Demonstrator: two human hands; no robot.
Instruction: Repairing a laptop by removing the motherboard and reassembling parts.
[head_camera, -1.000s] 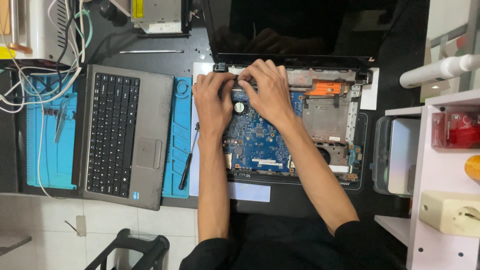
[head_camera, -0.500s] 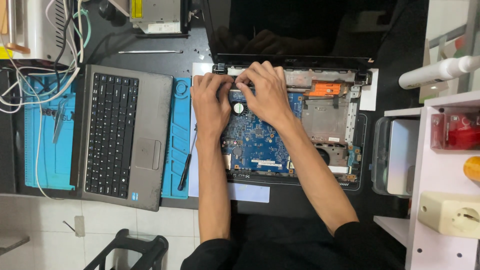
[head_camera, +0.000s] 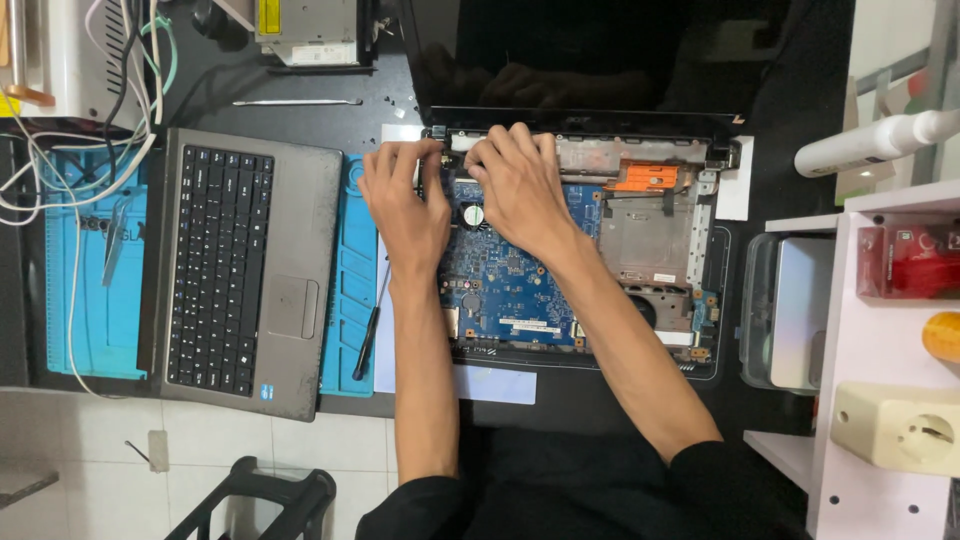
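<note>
An opened laptop base (head_camera: 655, 235) lies on the black bench, its blue motherboard (head_camera: 505, 290) bare and its dark screen (head_camera: 580, 60) tilted back. My left hand (head_camera: 405, 205) rests on the board's far-left corner, fingers curled by the hinge. Beside it, my right hand (head_camera: 510, 185) presses its fingertips on the same far edge, next to a round coin cell (head_camera: 473, 214). What the fingertips grip, if anything, is hidden.
A grey keyboard cover (head_camera: 240, 270) lies on a blue repair mat (head_camera: 90, 300) at the left, a black screwdriver (head_camera: 368, 335) beside it. Cables (head_camera: 60, 160) trail far left. An optical drive (head_camera: 310, 20) sits at the back. White shelves (head_camera: 880, 380) stand at the right.
Both hands stay at the board's far-left corner; the fingers have shifted only slightly.
</note>
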